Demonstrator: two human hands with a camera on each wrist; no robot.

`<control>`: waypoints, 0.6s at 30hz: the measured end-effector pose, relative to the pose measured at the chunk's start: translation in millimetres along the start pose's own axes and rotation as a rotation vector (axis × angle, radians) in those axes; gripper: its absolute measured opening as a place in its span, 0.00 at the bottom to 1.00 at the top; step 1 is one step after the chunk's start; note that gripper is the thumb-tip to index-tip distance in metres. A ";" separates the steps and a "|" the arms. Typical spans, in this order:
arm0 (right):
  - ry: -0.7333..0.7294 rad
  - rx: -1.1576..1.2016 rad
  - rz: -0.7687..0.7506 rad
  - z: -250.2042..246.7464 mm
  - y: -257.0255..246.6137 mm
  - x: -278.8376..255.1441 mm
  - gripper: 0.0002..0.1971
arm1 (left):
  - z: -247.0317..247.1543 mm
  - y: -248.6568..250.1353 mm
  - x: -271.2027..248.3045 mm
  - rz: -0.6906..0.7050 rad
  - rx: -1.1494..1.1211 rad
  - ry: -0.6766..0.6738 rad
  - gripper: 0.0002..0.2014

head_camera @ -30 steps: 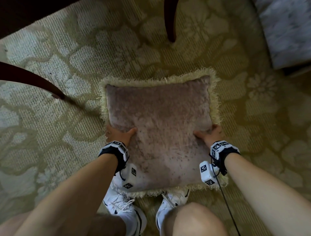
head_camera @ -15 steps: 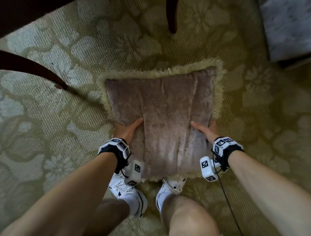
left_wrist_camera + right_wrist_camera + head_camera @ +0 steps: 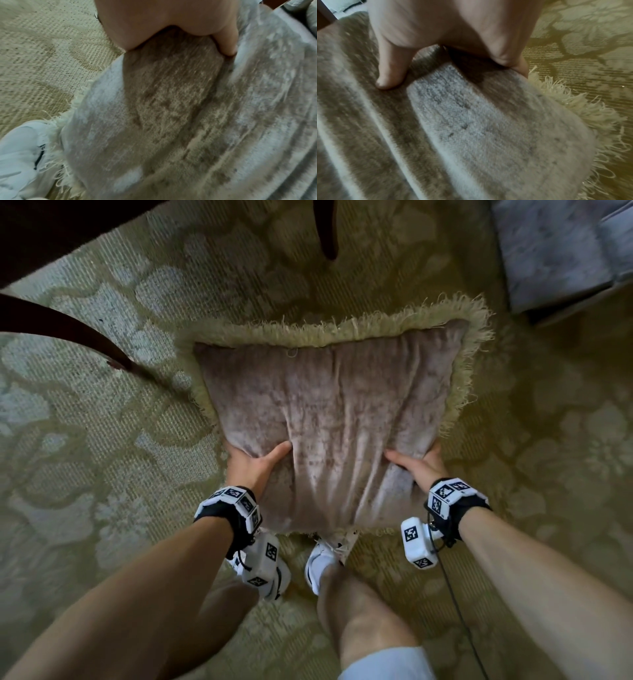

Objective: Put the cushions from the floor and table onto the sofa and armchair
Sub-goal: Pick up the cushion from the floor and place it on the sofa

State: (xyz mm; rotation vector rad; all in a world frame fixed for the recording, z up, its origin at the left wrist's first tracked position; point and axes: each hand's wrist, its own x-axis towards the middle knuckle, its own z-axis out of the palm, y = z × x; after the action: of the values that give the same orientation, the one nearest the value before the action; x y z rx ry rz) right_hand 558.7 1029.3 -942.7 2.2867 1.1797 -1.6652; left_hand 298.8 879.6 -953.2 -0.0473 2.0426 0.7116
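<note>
Above the patterned carpet (image 3: 102, 412), between my two arms, the fringed velvet cushion (image 3: 329, 419) now hangs clear of the floor, where a second ago it lay flat with my palms only settling on its sides. My left hand (image 3: 255, 465) clamps its left edge, thumb on the top face and the fingers out of sight underneath; my right hand (image 3: 416, 465) does the same on the right edge. The squeeze shows: long creases run down the pile between my thumbs, and the near edge droops over my white shoes (image 3: 325, 556). It has also come nearer the camera and tilted, far edge up (the fringe there stands out against the carpet). The dark wooden furniture legs (image 3: 68, 333) stay where they are on my left, and a pale upholstered corner (image 3: 555, 251) sits at the upper right. I judge the pick-up done for this cushion; carrying it to a seat comes next.
</note>
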 end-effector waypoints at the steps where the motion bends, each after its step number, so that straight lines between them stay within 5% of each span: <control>1: 0.001 -0.011 0.001 -0.8 0.5 -3.9 0.57 | -2.7 0.9 -4.2 -0.002 0.003 0.008 0.65; 18: 0.037 0.040 0.064 -32.2 21.9 -54.1 0.53 | -16.9 13.8 -57.9 0.125 0.146 0.029 0.53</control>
State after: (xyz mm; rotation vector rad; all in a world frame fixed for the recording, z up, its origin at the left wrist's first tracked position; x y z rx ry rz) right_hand 591.0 1000.4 -892.1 2.3622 1.0778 -1.6470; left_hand 313.9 868.6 -894.2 0.1562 2.1343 0.6392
